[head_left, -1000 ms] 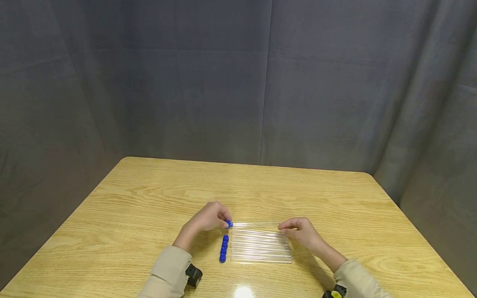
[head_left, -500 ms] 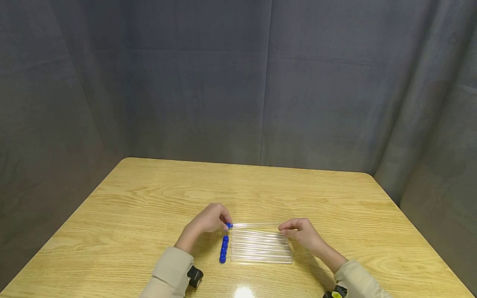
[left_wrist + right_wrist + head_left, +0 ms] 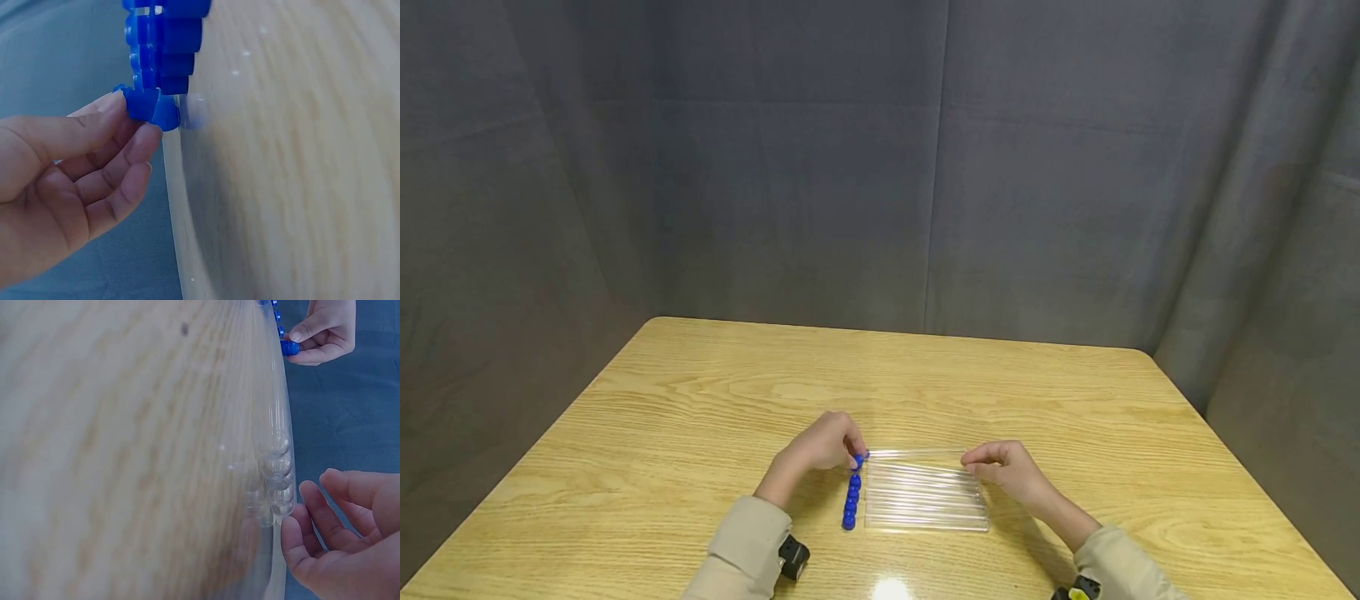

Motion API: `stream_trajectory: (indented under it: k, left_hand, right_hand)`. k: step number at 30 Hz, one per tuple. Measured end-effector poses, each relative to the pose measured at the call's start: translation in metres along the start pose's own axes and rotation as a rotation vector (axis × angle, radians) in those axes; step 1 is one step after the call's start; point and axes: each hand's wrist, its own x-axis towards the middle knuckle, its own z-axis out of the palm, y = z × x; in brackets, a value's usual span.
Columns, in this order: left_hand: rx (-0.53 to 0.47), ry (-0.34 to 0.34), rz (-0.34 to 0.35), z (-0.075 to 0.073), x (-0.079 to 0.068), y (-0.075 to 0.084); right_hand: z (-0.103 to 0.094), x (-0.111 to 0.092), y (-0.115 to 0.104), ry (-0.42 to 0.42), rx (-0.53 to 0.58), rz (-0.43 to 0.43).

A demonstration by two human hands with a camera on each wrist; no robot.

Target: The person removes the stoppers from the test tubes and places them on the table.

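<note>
My left hand [image 3: 826,440] pinches a blue stopper [image 3: 141,105] between thumb and fingertips. In the head view, the stopper is right at the left end of the farthest clear test tube [image 3: 917,454]. At that tube's right end is my right hand [image 3: 1009,468], thumb and index fingertip close to it. The right wrist view shows bent, spread fingers beside the rounded tube ends [image 3: 279,481], the thumb tip right at them. Several more clear test tubes [image 3: 925,500] lie side by side nearer to me. Left of them runs a row of blue stoppers [image 3: 851,502].
A wooden table [image 3: 880,383] bears everything, with a grey curtain [image 3: 790,208] behind and beside it. A black wrist camera [image 3: 793,557] sits at the left sleeve. Bright glare [image 3: 891,588] marks the table near its front.
My left hand has shifted slightly toward me, and the stopper in its fingers has tilted, its outer end now lower in the head view. My right hand has barely moved.
</note>
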Motion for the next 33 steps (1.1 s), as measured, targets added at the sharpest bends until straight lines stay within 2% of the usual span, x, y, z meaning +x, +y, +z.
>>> stream_trajectory:
  k: [10, 33]
  left_hand:
    - [-0.008, -0.019, -0.029, 0.0014, 0.0005, -0.0009]
    - [0.002, -0.041, -0.016, 0.0043, 0.0008, -0.0040]
  right_hand:
    - [0.0003, -0.0001, 0.0009, -0.006, 0.006, 0.005]
    - [0.0008, -0.0009, -0.0005, -0.007, 0.012, -0.012]
